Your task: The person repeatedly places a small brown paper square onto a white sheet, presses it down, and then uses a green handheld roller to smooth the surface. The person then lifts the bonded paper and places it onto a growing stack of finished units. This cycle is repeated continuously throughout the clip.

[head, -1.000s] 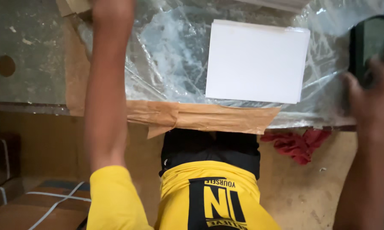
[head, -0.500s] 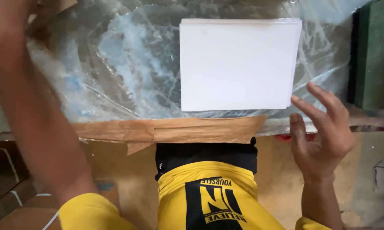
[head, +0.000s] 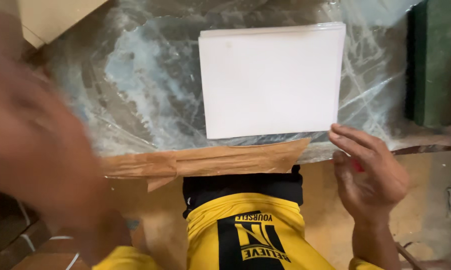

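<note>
White paper stack [head: 271, 80] flat on plastic-wrapped table [head: 135, 90], far of brown tape strip [head: 210, 161] along near edge. Right hand [head: 368, 175] at stack's near right corner, fingers loosely spread, empty, fingertips just beside paper. Left hand [head: 33, 145] close to camera, blurred; grip unreadable. Green block [head: 435, 60] far right.

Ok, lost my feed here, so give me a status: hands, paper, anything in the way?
Right hand open, fingertips at the paper stack corner. Left hand blurred, close to camera, empty as far as shows. Stack flat on plastic sheet, nothing on it.
</note>
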